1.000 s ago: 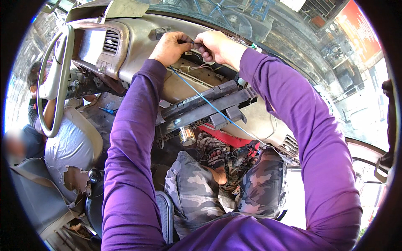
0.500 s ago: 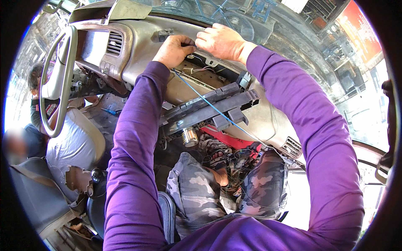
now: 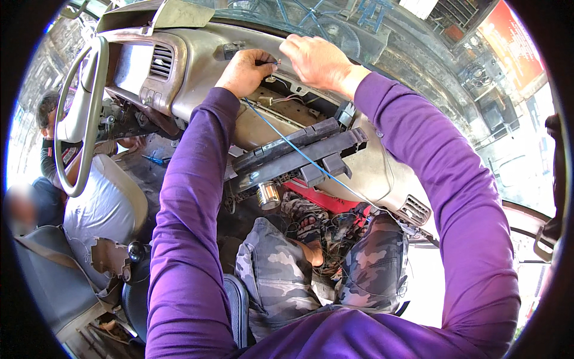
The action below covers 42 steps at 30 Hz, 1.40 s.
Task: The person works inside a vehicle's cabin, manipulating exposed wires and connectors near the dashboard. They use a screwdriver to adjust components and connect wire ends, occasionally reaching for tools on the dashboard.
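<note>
Looks like wire-end work above the dash. Pinching a tiny bluish tip, probably the end of the thin blue plastic-coated wire (image 3: 307, 157), narrowly between thumb and finger of the bare left hand (image 3: 242, 73), over the worn beige moulded dashboard (image 3: 203, 66); too small to confirm. Hovering just right of that tip with the bare right hand (image 3: 321, 64), curled, apart from the left; can't tell whether gripping anything. Seeing the wire leave below the left hand, then slant down right across the long dark-grey plastic housing (image 3: 338, 145) toward the beige slatted air vent (image 3: 414, 211). Spotting a small pale plastic connector (image 3: 269, 100) in the dash opening, untouched. Next, need to hold that left pinch firm, bring right fingertips onto the tip, and avoid tugging the long run.
</note>
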Tool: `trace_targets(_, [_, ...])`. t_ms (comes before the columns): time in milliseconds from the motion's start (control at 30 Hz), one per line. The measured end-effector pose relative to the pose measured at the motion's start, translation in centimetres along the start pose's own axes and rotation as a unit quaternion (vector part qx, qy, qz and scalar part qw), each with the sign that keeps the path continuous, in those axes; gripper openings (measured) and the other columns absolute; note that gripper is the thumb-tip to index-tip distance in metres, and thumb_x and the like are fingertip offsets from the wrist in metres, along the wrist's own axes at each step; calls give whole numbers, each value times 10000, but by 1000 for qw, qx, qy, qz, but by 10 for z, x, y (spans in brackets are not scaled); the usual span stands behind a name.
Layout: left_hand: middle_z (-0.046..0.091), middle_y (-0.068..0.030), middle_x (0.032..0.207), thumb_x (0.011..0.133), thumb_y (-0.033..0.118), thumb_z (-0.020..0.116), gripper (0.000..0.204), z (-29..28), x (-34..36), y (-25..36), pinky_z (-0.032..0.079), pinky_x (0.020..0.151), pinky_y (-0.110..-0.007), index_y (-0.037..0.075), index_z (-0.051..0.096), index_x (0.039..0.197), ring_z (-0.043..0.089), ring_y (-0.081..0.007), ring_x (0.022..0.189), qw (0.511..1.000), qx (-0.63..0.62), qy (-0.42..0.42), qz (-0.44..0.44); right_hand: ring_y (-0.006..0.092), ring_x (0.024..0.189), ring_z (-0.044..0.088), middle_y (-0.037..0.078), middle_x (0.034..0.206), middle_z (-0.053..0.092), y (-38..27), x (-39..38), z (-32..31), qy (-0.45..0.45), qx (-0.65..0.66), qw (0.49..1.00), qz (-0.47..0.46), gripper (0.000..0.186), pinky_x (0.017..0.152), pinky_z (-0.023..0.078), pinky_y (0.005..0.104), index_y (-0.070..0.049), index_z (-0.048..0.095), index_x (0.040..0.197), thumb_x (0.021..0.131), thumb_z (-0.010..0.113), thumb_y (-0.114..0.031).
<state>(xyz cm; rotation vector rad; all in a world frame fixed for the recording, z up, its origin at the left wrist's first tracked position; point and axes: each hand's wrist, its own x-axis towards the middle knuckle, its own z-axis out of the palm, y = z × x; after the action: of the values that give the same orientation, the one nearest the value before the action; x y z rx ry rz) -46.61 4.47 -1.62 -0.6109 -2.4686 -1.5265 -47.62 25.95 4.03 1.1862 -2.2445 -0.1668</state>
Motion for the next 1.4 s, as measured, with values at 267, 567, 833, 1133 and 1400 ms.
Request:
trace_targets(267, [740, -78, 950, 921, 124, 729, 241, 0, 0, 6, 526, 832, -311, -45, 720, 1093, 642, -127, 862, 1000, 1, -25, 2, 245, 963, 659, 62, 1026, 637, 12, 5, -3, -18, -65, 980, -187, 214, 844, 511, 396, -87, 622, 1033, 837, 644, -169])
trace_targets(567, [733, -69, 940, 924, 94, 729, 213, 2, 3, 0, 527, 814, -305, -46, 713, 1084, 626, -114, 848, 1000, -2, -26, 2, 379, 857, 698, 201, 810, 687, -15, 12, 11, -163, 394, 845, 324, 260, 769, 547, 471, -11, 710, 905, 948, 540, -203])
trace_targets(833, [745, -150, 872, 871, 151, 752, 257, 5, 6, -12, 532, 809, -345, -45, 730, 1036, 657, -181, 797, 998, -40, -1, 44, 311, 932, 696, 107, 988, 659, -1, 0, -6, -21, -12, 993, -116, 188, 790, 559, 438, -70, 633, 1008, 875, 618, -202])
trace_targets(1133, [739, -181, 862, 850, 143, 748, 250, 2, 3, -8, 534, 800, -360, -52, 726, 1005, 681, -222, 786, 1000, -6, 16, 22, 391, 933, 706, 203, 994, 720, -18, 12, -2, -141, 113, 981, 66, 217, 836, 548, 488, -27, 686, 968, 908, 575, -205])
trace_targets(1400, [708, -194, 865, 868, 167, 739, 228, 7, 4, -4, 516, 786, -365, -26, 701, 983, 666, -250, 802, 997, 57, 52, 13, 434, 1117, 652, 266, 1215, 673, -20, -22, -71, -186, 203, 919, 282, 567, 965, 511, 496, 26, 505, 1376, 959, 632, -337])
